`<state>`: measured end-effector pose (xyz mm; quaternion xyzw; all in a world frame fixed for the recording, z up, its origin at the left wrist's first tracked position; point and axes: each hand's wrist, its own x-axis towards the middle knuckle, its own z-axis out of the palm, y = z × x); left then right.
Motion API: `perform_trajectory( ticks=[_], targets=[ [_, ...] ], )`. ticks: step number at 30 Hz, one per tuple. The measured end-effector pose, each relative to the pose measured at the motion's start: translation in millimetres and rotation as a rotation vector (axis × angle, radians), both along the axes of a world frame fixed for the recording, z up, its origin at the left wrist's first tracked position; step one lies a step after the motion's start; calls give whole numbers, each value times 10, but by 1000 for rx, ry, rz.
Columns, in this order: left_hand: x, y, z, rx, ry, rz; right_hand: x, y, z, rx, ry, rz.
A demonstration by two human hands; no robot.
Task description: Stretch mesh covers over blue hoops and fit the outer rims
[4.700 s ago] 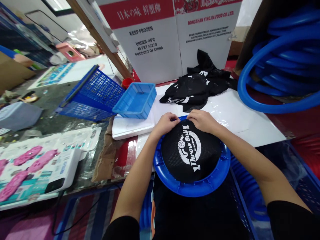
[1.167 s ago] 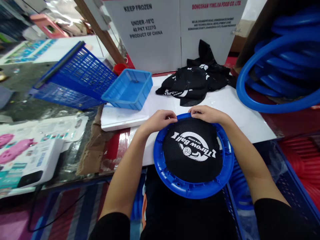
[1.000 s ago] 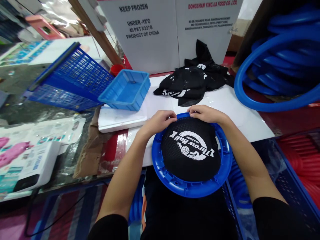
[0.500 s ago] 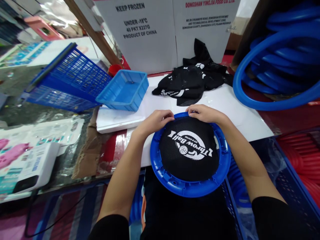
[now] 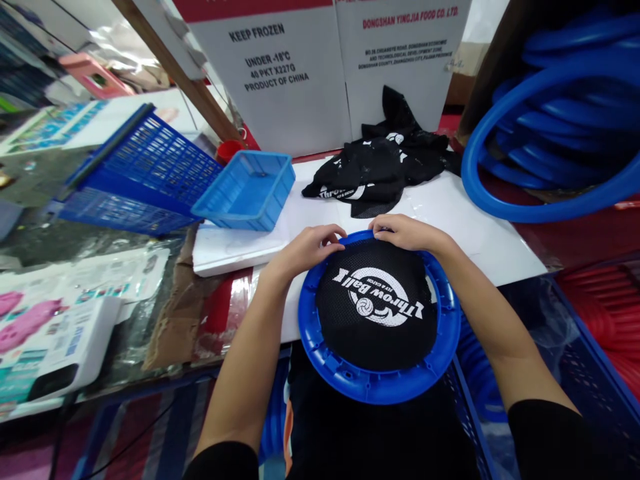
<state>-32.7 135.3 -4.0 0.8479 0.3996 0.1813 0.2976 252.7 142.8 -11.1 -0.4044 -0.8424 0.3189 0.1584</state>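
A round blue plastic ring (image 5: 320,340) lies half over the front edge of the white board (image 5: 475,227), against my body. A black mesh net (image 5: 380,333) printed "Throw Ball" is stretched over it. My left hand (image 5: 307,247) pinches the net's edge at the ring's far left rim. My right hand (image 5: 407,232) pinches the net's edge at the far rim, just beside the left one. Both sets of fingertips are curled onto the mesh and rim.
A heap of black mesh nets (image 5: 380,167) lies behind the ring. A small blue tray (image 5: 245,190) and a tilted blue basket (image 5: 145,173) stand to the left. Stacked blue rings (image 5: 550,133) are at right. White cardboard boxes (image 5: 280,73) stand at the back. Pink-printed packaging (image 5: 45,327) lies far left.
The ring and net have turned in my hands, so the printed logo now lies nearly level. Both hands stay pinched on the far rim; the view has shifted slightly.
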Motion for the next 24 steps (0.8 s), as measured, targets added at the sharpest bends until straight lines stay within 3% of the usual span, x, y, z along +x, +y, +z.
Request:
perform_trajectory(
  ticks=[4,13,20,24],
  targets=[
    [-2,17,-81,28,-41,-26,0,1,-3,-8,1,8],
    [12,22,-132,-70,-108,28,18,7,24,-54,0,1],
    [-28,3,-144,272,60,-76,18,7,20,-47,-5,-24],
    [0,4,-218,297,-33,-74,29,43,-37,-19,19,-7]
  ],
)
